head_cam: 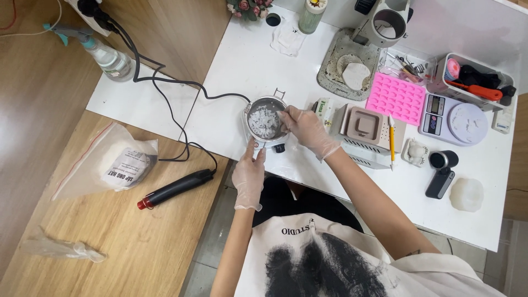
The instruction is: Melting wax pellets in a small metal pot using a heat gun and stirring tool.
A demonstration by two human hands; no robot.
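Small metal pot: stood at the near edge of the white tabletop, holding pale whitish flakes. Left hand, gloved: fingertips pinched on the pot's near rim, apparently to steady it. Right hand, gloved: fingers curled over the far-right rim and into the flakes; whether they gripped anything could not be told. Pink silicone mould, digital scale and black heat tool lay within reach, untouched.
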